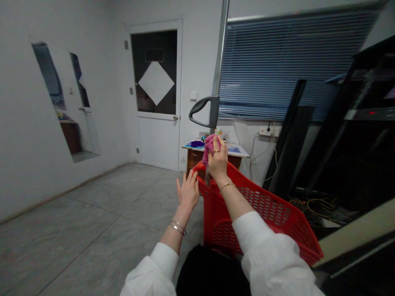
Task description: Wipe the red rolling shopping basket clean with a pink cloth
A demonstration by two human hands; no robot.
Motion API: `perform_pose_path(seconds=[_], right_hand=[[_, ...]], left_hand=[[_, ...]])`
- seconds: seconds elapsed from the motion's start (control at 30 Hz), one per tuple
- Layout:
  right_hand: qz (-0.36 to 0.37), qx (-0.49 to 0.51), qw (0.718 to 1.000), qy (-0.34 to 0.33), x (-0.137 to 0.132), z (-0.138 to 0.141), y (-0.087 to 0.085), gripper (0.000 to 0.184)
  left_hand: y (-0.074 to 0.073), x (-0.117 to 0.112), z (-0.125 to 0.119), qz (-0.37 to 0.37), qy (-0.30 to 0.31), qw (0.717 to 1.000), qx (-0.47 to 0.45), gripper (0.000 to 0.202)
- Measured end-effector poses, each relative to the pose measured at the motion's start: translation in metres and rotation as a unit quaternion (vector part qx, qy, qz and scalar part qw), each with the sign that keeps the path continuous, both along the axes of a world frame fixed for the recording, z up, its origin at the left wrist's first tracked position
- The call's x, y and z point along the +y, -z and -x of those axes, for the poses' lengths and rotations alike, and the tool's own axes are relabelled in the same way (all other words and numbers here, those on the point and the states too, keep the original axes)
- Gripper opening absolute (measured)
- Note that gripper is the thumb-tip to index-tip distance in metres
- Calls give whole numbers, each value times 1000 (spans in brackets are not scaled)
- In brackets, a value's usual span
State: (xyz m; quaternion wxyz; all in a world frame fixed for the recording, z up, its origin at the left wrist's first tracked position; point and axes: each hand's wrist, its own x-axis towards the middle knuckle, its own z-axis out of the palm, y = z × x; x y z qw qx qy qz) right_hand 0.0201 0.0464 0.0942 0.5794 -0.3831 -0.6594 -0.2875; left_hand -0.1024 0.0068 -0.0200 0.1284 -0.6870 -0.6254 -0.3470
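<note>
My right hand closes around a pink cloth, pressed against the lower part of an upright metal pole. A grey looped handle is fixed on the pole above the cloth. The pole's lower end meets the corner of a red plastic shopping basket with perforated sides. At that corner my left hand lies with fingers stretched out and spread, their tips on the red rim. The cloth and right hand hide part of the pole.
Behind the basket stands a small desk with a purple cloth and small bottles. A white door and a wall mirror are to the left. Dark panels, a rack and loose cables are at right. Grey tiled floor spreads left.
</note>
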Motion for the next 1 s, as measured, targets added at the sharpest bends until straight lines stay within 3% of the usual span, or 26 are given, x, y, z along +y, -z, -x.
perform_pose_path(seconds=[0.17, 0.27, 0.37, 0.43, 0.6, 0.77, 1.0], right_hand=[[44, -116, 992, -14, -30, -18, 81, 54], [81, -108, 991, 1, -47, -49, 105, 57], [109, -19, 992, 53, -61, -74, 111, 59], [139, -7, 989, 59, -68, -76, 116, 57], [221, -22, 973, 64, -67, -42, 137, 50], [208, 61, 972, 92, -57, -23, 146, 47], [175, 23, 981, 78, -52, -32, 153, 39]], left_hand=[[-2, 2, 1, -2, 4, 1000, -2, 48], [-4, 1, 0, 0, 4, 1000, -3, 48], [-4, 0, -1, -3, 3, 1000, -8, 48], [-3, 0, -2, -6, 3, 1000, -14, 48], [-1, 0, -2, -5, 1, 1000, -17, 49], [-4, 2, -3, 9, 4, 1000, -11, 49], [1, 6, -2, 0, 2, 1000, -13, 49]])
